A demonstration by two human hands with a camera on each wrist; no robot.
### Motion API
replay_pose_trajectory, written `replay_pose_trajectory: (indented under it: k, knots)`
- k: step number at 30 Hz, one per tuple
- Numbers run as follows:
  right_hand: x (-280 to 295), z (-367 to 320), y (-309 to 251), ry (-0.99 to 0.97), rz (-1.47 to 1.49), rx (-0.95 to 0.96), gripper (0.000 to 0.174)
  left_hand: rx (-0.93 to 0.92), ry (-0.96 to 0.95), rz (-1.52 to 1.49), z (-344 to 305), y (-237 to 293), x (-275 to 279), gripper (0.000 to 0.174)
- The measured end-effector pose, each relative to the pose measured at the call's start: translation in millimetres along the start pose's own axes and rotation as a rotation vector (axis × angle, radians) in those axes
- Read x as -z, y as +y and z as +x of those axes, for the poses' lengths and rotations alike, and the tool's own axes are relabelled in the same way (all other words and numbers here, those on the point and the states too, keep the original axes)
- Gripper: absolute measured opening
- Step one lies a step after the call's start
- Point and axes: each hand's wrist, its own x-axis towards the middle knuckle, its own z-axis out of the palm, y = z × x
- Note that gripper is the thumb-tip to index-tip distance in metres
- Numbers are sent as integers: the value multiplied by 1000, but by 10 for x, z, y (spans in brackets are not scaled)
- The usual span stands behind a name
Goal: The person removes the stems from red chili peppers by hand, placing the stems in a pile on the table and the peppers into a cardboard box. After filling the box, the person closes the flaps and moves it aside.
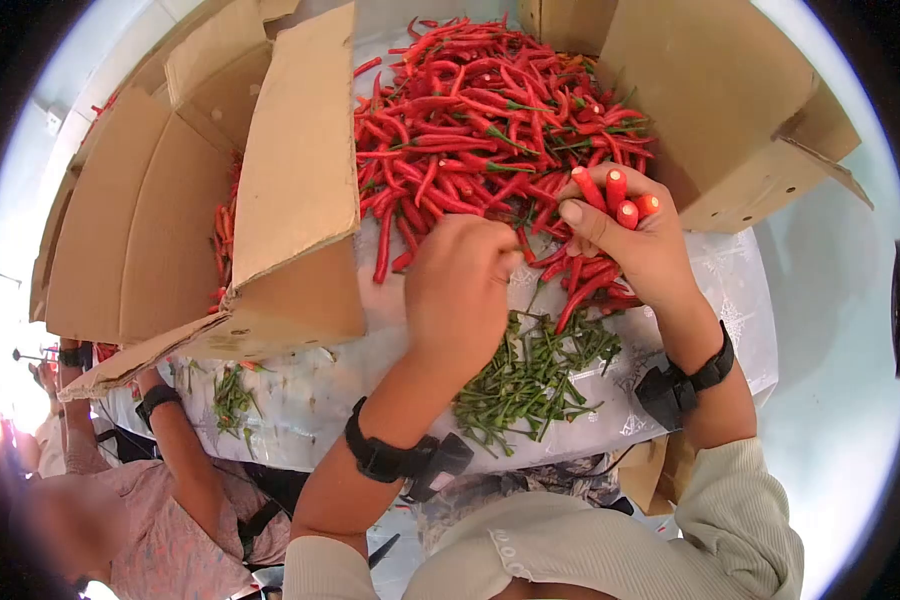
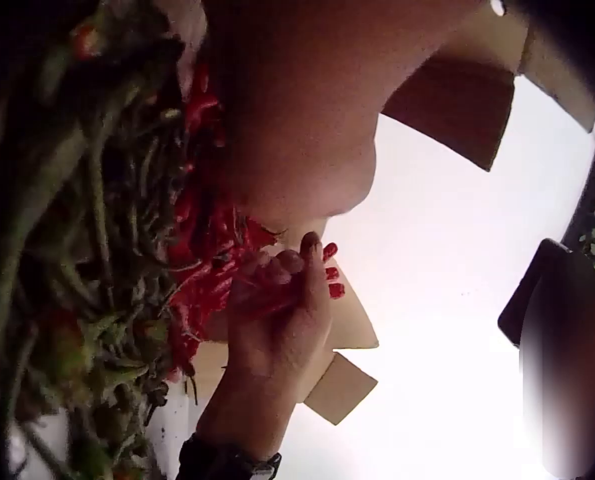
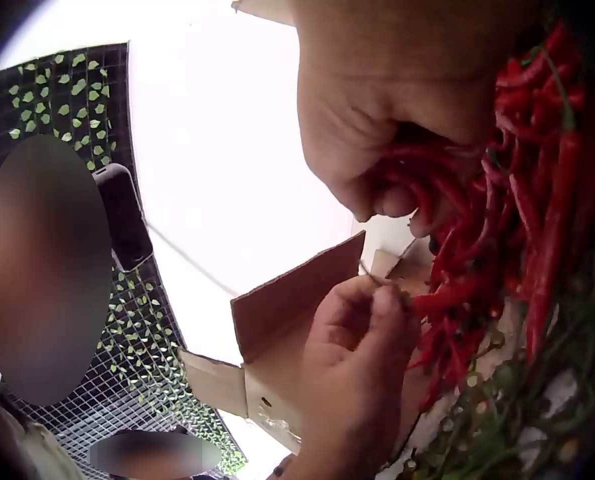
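Right hand (image 1: 642,250) grips bunch of red chilies (image 1: 615,195), tips up. Left hand (image 1: 458,290) pinches thin stem (image 3: 363,269). Chilies probably light, waxy, bendy: hold mid-body, gently.

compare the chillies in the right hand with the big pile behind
The held chillies are bunched and upright in the right hand; the pile of chillies lies loose, pointing every way. The held chillies show bare, stemless ends; many in the pile of chillies carry green stems. The held chillies are few, the pile of chillies many. Both are slim and red.
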Motion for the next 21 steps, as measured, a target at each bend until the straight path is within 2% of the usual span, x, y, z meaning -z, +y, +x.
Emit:
replay_pose_trajectory:
  k: [2, 5, 7, 10, 13, 16, 19, 21]
  knots:
    - [-37, -20, -15, 7, -31, 0, 15, 127, 56, -173, -52, -6, 30, 7]
    - [-104, -49, 28, -59, -534, 432, 18, 252, 116, -439, -108, -70, -36, 12]
    - [-149, -60, 95, -110, -540, 466, 26, 292, 90, -528, -133, -64, -42, 13]
    - [-207, -69, 128, -125, -545, 579, 35, 331, 51, -860, -128, 33, 17, 12]
    - [-175, -133, 35, -175, -575, 405, 34, 482, 54, -1092, -100, 72, 72, 12]
    - [-160, -147, -1, -185, -487, 320, 33, 538, 34, -1141, -81, 57, 78, 12]
    - [-149, -169, -41, -188, -405, 297, 31, 513, -32, -1105, -86, -12, 95, 13]
    - [-146, -158, -30, -186, -381, 307, 31, 567, -74, -1137, -76, -3, 128, 12]
